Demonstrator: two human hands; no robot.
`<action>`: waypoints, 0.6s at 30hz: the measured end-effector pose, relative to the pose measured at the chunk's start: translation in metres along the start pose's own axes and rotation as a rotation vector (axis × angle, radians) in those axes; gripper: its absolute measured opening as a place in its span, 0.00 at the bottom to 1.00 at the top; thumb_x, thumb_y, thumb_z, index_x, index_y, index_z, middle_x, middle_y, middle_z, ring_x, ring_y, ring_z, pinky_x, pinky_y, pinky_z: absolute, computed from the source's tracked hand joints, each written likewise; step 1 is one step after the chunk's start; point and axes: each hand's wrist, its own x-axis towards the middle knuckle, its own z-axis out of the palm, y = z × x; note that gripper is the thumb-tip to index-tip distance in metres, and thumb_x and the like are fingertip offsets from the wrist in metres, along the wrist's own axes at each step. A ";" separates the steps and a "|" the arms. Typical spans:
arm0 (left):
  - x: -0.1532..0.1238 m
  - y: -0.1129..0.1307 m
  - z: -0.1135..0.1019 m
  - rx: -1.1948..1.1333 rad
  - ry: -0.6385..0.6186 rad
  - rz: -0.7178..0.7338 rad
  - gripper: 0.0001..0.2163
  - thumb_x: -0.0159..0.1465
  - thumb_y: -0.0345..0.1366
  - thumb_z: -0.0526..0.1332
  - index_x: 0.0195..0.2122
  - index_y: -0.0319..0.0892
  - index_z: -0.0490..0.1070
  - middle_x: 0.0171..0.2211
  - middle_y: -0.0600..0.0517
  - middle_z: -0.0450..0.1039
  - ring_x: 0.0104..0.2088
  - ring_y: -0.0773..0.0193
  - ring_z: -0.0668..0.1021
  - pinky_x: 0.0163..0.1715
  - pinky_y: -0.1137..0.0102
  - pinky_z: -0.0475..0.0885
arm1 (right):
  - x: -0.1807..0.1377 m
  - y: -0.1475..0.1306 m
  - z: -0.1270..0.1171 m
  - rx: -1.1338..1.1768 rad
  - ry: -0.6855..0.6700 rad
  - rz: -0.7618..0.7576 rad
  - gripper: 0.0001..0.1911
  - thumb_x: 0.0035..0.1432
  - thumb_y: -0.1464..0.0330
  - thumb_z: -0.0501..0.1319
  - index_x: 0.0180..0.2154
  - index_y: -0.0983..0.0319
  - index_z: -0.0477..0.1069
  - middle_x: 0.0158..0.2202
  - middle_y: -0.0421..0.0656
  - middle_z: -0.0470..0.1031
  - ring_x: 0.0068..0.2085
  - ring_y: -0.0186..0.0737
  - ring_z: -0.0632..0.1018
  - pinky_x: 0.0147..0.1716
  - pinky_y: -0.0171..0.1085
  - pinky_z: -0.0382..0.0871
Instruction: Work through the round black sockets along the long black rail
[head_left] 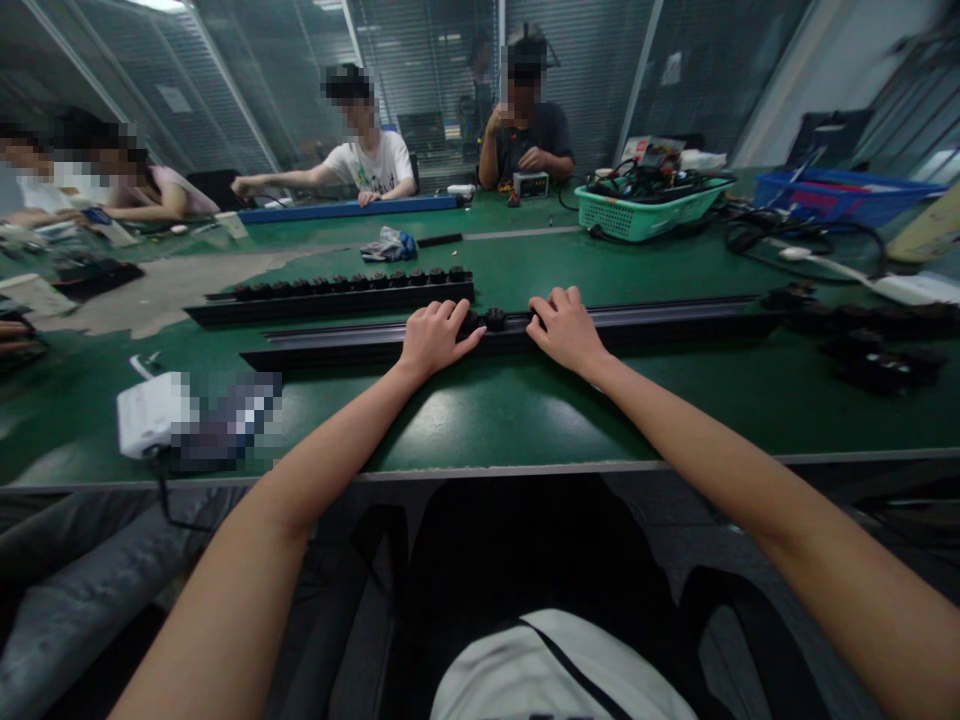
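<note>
A long black channel rail (330, 350) lies crosswise on the green table in front of me. In its middle sits a small black round part (496, 319), between my two hands. My left hand (436, 338) bends over the rail, its fingers and thumb closed on another small black part just left of that one. On the other side my right hand (568, 328) has curled fingers and thumb pinching a small black part at the rail, mostly hidden by the fingers. Behind, a second black rail (330, 301) carries a row of several black round parts.
Several black parts (881, 360) lie at the right. A green basket (634, 212) and a blue basket (840, 200) hold cables and parts. A white box-shaped device (152, 412) stands near the left front edge. Co-workers sit across the table (480, 430) and at the left.
</note>
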 end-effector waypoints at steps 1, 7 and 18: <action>0.000 0.000 0.000 0.000 0.000 0.001 0.32 0.74 0.60 0.47 0.65 0.41 0.70 0.53 0.36 0.79 0.53 0.42 0.77 0.49 0.53 0.70 | 0.000 0.000 0.000 -0.018 0.005 -0.008 0.21 0.72 0.65 0.49 0.54 0.63 0.76 0.50 0.58 0.71 0.56 0.62 0.67 0.53 0.54 0.64; 0.000 0.000 0.000 0.021 -0.009 -0.001 0.33 0.74 0.61 0.46 0.64 0.40 0.71 0.52 0.36 0.79 0.52 0.42 0.78 0.48 0.54 0.70 | -0.001 0.002 -0.003 -0.055 -0.020 0.017 0.25 0.74 0.59 0.47 0.57 0.62 0.76 0.49 0.58 0.75 0.55 0.63 0.69 0.53 0.55 0.59; 0.000 0.001 -0.001 0.027 -0.003 0.003 0.32 0.74 0.60 0.46 0.65 0.41 0.71 0.52 0.37 0.79 0.52 0.43 0.78 0.49 0.54 0.70 | 0.003 0.007 0.003 0.046 -0.019 0.050 0.23 0.74 0.60 0.48 0.56 0.60 0.77 0.47 0.56 0.78 0.52 0.60 0.70 0.50 0.52 0.61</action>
